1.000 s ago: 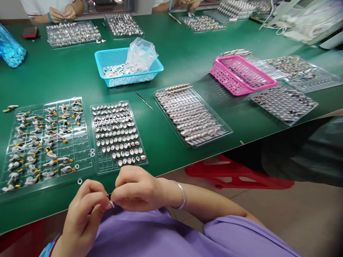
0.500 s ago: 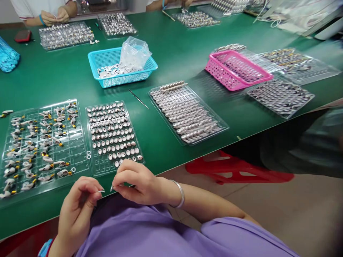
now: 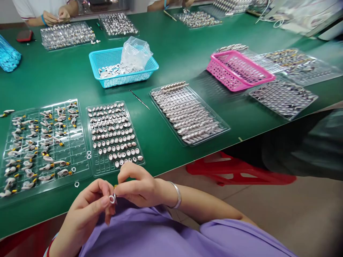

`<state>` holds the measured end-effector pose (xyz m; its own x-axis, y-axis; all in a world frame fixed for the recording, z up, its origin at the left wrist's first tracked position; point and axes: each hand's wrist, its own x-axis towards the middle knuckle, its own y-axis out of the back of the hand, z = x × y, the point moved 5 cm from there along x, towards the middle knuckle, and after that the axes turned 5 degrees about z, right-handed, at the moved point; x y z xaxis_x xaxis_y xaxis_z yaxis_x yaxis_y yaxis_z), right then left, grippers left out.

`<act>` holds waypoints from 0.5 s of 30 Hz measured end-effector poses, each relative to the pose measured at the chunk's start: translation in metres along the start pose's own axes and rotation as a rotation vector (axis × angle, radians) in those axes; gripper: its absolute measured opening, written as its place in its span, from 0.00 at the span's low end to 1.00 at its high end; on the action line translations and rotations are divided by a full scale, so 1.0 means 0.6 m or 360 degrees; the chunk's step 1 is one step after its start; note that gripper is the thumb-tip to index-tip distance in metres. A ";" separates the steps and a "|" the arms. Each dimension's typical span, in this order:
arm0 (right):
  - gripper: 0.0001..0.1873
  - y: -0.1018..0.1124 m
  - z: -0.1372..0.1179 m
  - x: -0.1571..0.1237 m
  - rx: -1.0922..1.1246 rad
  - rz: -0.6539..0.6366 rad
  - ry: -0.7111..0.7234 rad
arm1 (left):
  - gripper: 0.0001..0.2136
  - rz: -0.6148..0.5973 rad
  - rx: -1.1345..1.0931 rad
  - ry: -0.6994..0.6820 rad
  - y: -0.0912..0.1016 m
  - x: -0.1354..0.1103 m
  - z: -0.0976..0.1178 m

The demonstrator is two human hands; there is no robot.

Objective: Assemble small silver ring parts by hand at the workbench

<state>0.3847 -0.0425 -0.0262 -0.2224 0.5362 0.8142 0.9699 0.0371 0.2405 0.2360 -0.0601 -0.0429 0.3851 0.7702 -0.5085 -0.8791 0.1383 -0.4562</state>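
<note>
My left hand [image 3: 89, 205] pinches a small white ring [image 3: 112, 199] between thumb and fingertips, near the table's front edge. Close against it, my right hand [image 3: 139, 185] has its thumb and fingers closed on a small piece with a yellow bit [image 3: 115, 186]; most of that piece is hidden. Just beyond my hands lies a clear tray of small oval white shells [image 3: 114, 139]. To its left, a larger clear tray [image 3: 80, 142] carries rows of white earbud-like parts with yellow ends. One loose white ring [image 3: 76, 184] rests by that tray's front edge.
Tweezers [image 3: 139, 99] lie beyond the shell tray. A blue basket [image 3: 123, 78] holds white pieces and a plastic bag. Rightward are a tray of white stick-like parts [image 3: 190, 114], a pink basket [image 3: 238, 84] and a red stool [image 3: 241, 171]. Other people's hands [image 3: 57, 17] work across the table.
My left hand has moved right and turned, bringing the white ring up to my right hand's fingertips. A loose ring on the table now shows where my left hand was.
</note>
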 end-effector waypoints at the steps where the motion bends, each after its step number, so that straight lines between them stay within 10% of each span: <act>1: 0.10 -0.001 0.000 -0.002 -0.0007 0.0024 0.0019 | 0.10 0.0021 -0.0010 0.0009 -0.002 0.000 0.000; 15: 0.08 -0.010 0.007 -0.021 0.0053 0.0083 0.0025 | 0.10 0.0071 0.0004 0.0064 -0.010 -0.001 0.000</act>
<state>0.3823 -0.0459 -0.0402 -0.1729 0.5251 0.8333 0.9829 0.0378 0.1801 0.2409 -0.0612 -0.0399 0.3562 0.7500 -0.5574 -0.8963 0.1056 -0.4306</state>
